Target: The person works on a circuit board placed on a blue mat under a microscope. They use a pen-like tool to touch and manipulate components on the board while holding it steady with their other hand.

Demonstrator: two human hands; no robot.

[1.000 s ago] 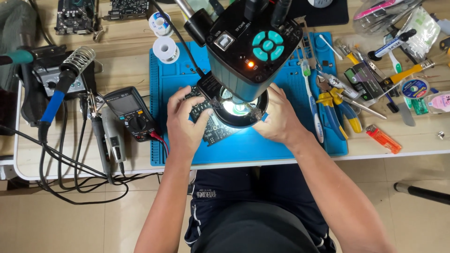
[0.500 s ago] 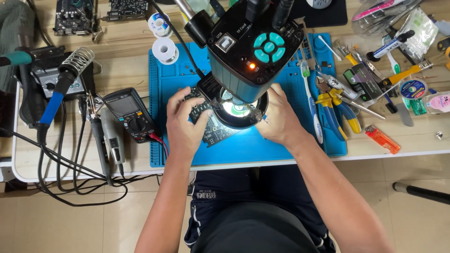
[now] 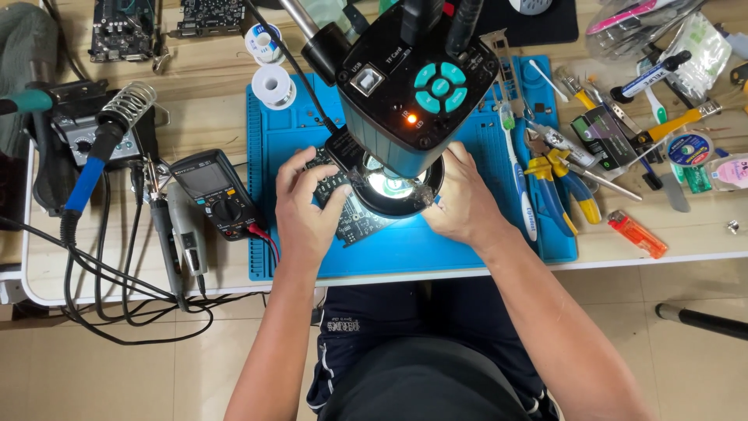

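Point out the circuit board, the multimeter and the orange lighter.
circuit board (image 3: pixel 352 220), head view, bare dark corner below the ring light.
multimeter (image 3: pixel 216 192), head view, middle of its body between screen and dial.
orange lighter (image 3: pixel 637 234), head view, mid-body.

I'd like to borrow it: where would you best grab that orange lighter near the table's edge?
Grip the orange lighter across its long narrow body, coming from above with the right hand. It lies flat and slanted on the bare table, apart from the pliers, so both long sides seem free for fingers.
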